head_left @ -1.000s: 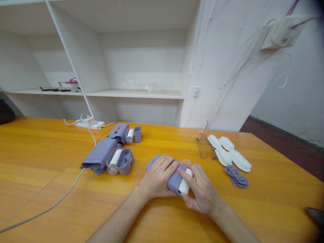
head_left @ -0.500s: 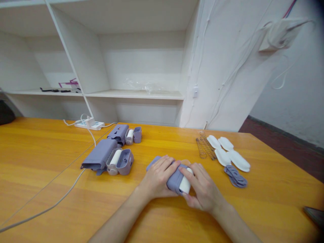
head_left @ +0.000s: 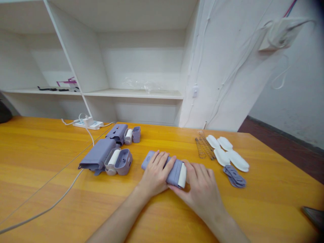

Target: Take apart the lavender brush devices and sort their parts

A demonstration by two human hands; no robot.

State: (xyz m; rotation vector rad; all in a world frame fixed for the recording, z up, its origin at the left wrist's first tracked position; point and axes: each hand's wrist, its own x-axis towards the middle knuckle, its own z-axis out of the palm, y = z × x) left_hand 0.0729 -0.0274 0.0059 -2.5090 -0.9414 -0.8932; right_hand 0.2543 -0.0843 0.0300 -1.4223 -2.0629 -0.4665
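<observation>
A lilac plastic case (head_left: 174, 174) lies on its side on the table, with a white part (head_left: 182, 176) showing at its right end. My left hand (head_left: 157, 173) is wrapped over the middle of the case, fingers on top. At the right end, my right hand (head_left: 199, 187) has its thumb under the edge and its fingers curled by the white part. Something pale and clear shows partly behind those fingers, too hidden to name. Two similar lilac housings (head_left: 98, 155) with open end pieces (head_left: 123, 162) and white rollers (head_left: 114, 157) stand to the left.
Right of my hands lie wire springs (head_left: 205, 145), white oval pieces (head_left: 222, 156) and a pile of flat lilac rings (head_left: 234, 176). A power strip (head_left: 88, 124) with cables sits at the back left. A dark flat object (head_left: 314, 216) rests at the right edge.
The case has turned slightly and shifted a little left with my hands. My right fingers have slid from the top of the white part to its right side, exposing more of it.
</observation>
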